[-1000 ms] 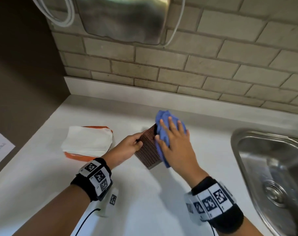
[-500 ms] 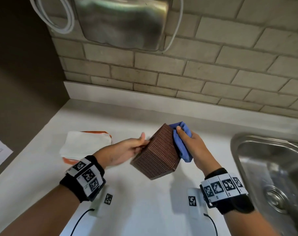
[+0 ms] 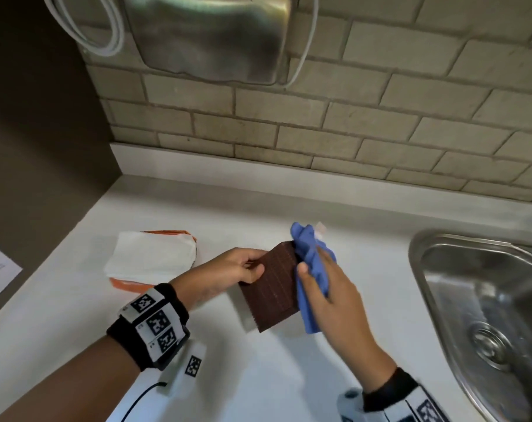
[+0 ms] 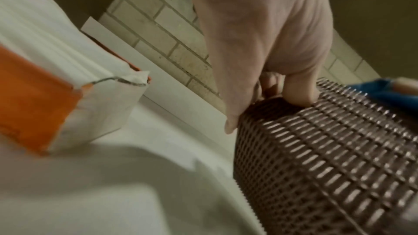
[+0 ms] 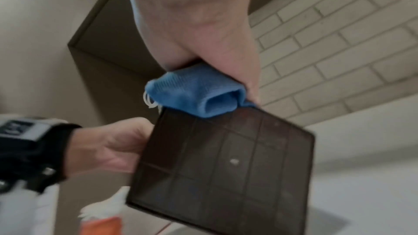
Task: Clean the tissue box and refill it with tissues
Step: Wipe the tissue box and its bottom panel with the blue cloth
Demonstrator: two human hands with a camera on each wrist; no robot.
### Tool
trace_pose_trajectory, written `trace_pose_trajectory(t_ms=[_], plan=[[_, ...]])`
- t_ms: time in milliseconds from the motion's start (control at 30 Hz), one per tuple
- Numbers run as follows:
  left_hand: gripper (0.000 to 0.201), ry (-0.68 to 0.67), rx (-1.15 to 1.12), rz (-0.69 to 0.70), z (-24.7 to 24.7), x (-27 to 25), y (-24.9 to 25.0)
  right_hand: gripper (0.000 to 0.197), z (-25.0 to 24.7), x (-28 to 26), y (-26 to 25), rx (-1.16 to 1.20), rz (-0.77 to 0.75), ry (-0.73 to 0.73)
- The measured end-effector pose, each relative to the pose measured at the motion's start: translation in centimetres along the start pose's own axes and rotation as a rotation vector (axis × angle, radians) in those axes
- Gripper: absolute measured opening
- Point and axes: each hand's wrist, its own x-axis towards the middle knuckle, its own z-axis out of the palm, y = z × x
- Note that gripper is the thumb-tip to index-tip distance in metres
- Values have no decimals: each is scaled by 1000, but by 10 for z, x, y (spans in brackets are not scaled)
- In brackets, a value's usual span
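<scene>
The left hand [image 3: 228,271] holds one brown woven tissue box [image 3: 272,289] above the white surface [image 3: 258,376], near the middle of it. Its fingers [image 4: 296,94] are curled over the left edge of the box and the thumb lies on the woven side, so the box is pinched and tilted; it does not seem to rest on the surface. The right hand [image 3: 337,296] is just at the right side of the box and presses one blue cloth [image 3: 312,269] against it. Its fingers are closed around the bunched cloth, with the thumb on the near face.

In the right wrist view the smooth dark bottom of the box faces the camera, and the cloth touches its far upper edge. The long axis of the box runs from far to near, so I judge that the next wipe goes along this right side, toward the near end. The right hand is the nearer one for this.

To the left, well apart from the box, lies one opened orange pack of white tissues [image 3: 150,258]. One steel sink [image 3: 477,300] is at the right. The refill is not yet begun.
</scene>
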Motion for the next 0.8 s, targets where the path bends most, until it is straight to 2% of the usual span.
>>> trace_pose_trajectory(t_ms=[67, 167, 267, 367, 467, 533, 667, 733, 800], plan=[[30, -8, 29, 13, 0, -5, -4, 43, 8, -3, 2, -43, -63, -82], [29, 50, 38, 13, -2, -11, -14, 52, 1, 14, 16, 8, 36, -107], [36, 109, 65, 28, 0, -13, -29, 46, -9, 31, 17, -47, 113, -98], [47, 139, 160, 54, 2, -12, -31, 50, 4, 27, -7, -217, 33, -183], [41, 138, 184, 75, 2, -14, -34, 54, 25, 14, -18, -268, -106, -292], [38, 140, 158, 46, 1, -18, -40, 57, 20, 17, -6, -238, -58, -261], [38, 132, 130, 27, 3, -16, -40, 53, -14, 43, 34, -251, 162, -191], [44, 148, 140, 40, 6, -11, -34, 52, -13, 44, 29, -310, 157, -208], [48, 144, 124, 67, 8, -8, -30, 53, 3, 34, 8, -320, 55, -214]])
